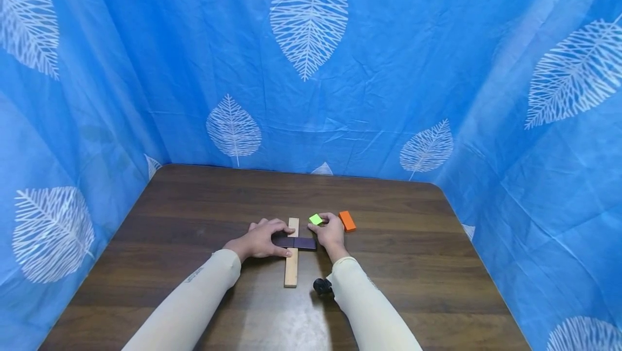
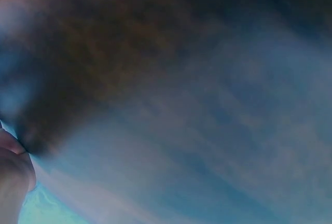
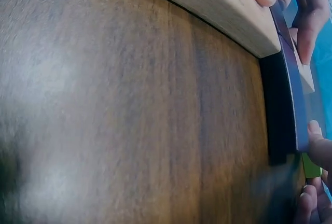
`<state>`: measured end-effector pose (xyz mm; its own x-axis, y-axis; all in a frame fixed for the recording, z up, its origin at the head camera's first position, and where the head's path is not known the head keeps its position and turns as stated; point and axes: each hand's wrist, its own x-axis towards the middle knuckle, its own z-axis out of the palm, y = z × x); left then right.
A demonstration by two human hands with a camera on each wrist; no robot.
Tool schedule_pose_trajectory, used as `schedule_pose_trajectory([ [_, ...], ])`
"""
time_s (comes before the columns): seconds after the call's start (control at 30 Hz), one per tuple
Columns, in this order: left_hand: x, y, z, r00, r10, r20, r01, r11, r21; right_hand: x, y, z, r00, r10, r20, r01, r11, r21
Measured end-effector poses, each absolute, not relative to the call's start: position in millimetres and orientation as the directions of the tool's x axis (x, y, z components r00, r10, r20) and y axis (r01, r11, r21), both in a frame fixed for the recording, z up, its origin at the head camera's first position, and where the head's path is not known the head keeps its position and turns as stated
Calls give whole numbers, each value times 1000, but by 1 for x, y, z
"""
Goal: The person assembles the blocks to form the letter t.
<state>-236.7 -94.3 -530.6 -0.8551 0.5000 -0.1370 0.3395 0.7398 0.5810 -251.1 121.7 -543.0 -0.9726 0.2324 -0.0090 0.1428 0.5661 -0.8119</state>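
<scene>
While the left hand (image 1: pixel 262 238) grips the pale wood (image 1: pixel 291 272) showing either side of the dark bar (image 1: pixel 305 243), the right hand (image 1: pixel 333 233) pinches the lime-green block (image 1: pixel 316 220) near the bar's right end, beside the orange block (image 1: pixel 347 221). Risks, judged: a right-hand knock could skew the bar; a slackened left grip might let the wood slip sideways.
</scene>
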Motion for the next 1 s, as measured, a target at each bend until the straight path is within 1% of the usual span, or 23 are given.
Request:
schedule_pose_trajectory([
  [0.27,-237,-93,-530,-859,493,-136,334,742,582,-246,127,-540,-985,171,-28,122,573,-810],
  [0.47,-237,-93,-530,-861,492,-130,335,740,583,-240,132,-537,-992,129,3,75,603,-794],
  [0.6,-236,-92,-530,-859,495,-131,336,738,585,-232,137,-533,-994,107,36,39,621,-783],
  [0.7,-235,-92,-527,-859,497,-126,336,732,593,-226,143,-533,-993,83,85,-15,625,-780],
  [0.83,-234,-92,-525,-856,503,-119,343,725,598,-216,151,-534,-988,54,144,-81,612,-787],
  [1.0,-234,-92,-526,-858,500,-117,344,729,591,-196,156,-537,-985,-5,173,-145,569,-810],
])
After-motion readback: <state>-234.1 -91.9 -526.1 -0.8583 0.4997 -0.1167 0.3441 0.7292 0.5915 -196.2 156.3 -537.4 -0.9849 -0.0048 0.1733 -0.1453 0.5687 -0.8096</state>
